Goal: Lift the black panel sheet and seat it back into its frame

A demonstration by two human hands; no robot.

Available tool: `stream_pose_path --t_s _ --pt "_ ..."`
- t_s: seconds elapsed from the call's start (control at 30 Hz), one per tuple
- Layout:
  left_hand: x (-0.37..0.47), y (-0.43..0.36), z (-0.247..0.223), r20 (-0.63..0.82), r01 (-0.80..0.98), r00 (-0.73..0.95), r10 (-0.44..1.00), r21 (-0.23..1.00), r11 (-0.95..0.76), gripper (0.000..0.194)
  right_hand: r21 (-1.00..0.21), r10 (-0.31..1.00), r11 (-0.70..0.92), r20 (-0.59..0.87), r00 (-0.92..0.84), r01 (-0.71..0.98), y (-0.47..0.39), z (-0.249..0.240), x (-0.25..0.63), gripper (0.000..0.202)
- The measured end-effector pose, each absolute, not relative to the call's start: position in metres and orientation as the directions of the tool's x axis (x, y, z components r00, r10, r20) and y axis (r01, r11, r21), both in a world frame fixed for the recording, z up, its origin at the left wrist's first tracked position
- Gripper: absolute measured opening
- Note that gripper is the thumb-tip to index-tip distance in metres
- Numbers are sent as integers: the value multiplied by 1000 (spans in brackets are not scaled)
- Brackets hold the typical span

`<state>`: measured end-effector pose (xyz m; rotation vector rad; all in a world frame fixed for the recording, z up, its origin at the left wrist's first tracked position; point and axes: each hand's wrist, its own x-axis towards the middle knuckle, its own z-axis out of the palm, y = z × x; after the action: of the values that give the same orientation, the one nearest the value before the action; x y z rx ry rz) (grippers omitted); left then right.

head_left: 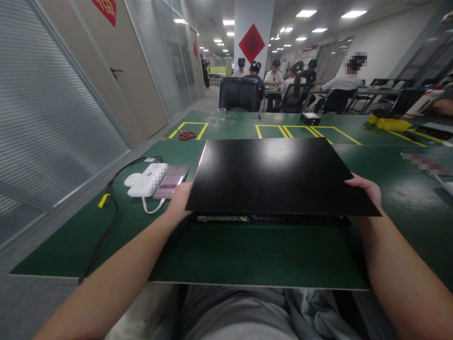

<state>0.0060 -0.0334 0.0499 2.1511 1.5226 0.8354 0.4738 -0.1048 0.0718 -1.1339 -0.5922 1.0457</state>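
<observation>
Black and glossy, the panel is clamped at opposite sides by the left hand and right hand, apparently for level support above the desk.

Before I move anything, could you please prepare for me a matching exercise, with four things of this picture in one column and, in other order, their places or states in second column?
1. black panel
2. scissors
3. phone
4. clear cup

A. within the leftmost yellow tape outline
B. near the table's far edge, before a black chair
C. between the left hand and the right hand
D. beside a white device, left of the panel

Right pairs: 1-C, 2-A, 3-D, 4-B
</observation>
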Motion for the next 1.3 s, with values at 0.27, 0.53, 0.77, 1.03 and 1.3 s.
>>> stream_pose_path --t_s 0.27,0.53,0.77,1.03,1.3 --pt "4 -32 46 290 693 281 915 598 -402 17 -938 903 20 -132 409 -346 -102 70 478 53" --pt "5 -32 48 304 618 318 898 652 -440 25 -930 873 70 -119 474 -361 -103 70 476 53" --pt "11 -33 56 240 438 253 937 835 -332 37 -918 840 138 -90 535 -371 -110 74 487 56" --pt "12 -27 52 -61 -41 30 998 997 62 35 -915 841 169 -59 537 -365 -110 75 488 56" --pt "16 -34 64 -140 -166 36 990 976 144 23 -935 890 153 -10 455 -320 -106 67 494 51"
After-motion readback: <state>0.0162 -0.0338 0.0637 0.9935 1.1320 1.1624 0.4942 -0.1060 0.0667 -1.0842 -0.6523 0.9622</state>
